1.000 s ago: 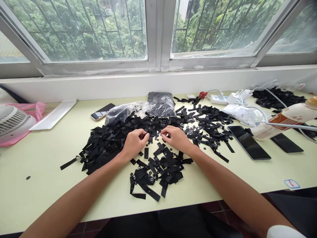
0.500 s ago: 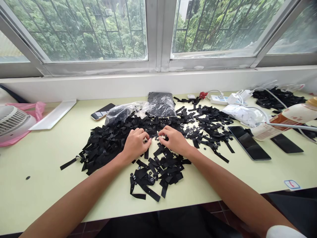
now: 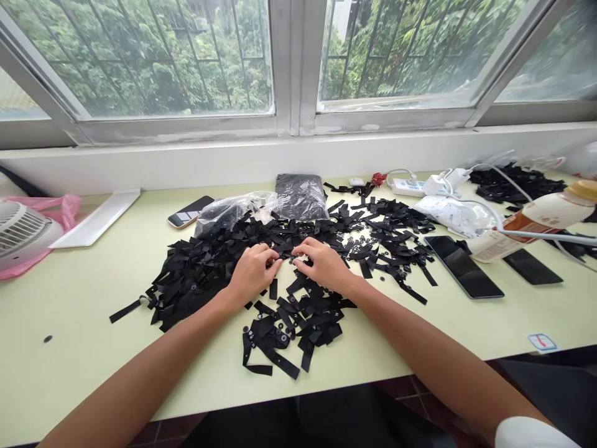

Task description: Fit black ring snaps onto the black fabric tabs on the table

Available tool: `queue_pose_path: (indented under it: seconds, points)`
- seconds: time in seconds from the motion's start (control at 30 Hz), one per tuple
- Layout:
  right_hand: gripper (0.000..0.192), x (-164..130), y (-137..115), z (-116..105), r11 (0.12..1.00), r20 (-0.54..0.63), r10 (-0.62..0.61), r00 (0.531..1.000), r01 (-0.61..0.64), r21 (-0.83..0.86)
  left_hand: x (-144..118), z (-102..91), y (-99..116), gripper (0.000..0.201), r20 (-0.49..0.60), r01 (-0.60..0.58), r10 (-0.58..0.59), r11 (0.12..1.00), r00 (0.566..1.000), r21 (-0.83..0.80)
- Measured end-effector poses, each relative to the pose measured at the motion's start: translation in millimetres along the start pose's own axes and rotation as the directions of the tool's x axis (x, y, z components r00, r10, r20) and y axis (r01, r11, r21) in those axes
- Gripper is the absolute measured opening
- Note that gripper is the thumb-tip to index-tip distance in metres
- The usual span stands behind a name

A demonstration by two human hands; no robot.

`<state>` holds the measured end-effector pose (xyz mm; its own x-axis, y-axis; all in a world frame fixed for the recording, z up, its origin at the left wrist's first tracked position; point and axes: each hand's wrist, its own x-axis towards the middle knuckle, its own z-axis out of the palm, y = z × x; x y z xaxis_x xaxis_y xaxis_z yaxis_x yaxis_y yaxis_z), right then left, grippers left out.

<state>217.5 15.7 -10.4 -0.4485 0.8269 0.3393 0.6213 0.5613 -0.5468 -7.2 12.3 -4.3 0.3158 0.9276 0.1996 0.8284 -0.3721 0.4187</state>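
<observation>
Both forearms reached forward over the table (image 3: 84,298), the left hand (image 3: 252,274) and right hand (image 3: 324,266) palm-down with fingertips nearly touching, fingers curled and pinching among the black strips (image 3: 205,267) heaped mid-table, though what they pinched was hidden.

Bare forearms, white right sleeve (image 3: 532,432)

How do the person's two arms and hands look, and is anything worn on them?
Both forearms are bare. The left hand and right hand show no gloves, rings or watch. Only a short white sleeve edge appears on the right upper arm.
</observation>
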Motion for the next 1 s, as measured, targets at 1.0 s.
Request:
queue_pose_path:
  seconds: [1.0]
  points:
    - [0.018,2,-7,-18,0.983,0.11,0.057,0.992,-0.075,0.17,-1,-13.5,8,0.04,0.02,0.15,-0.162,0.854,0.987,-0.499]
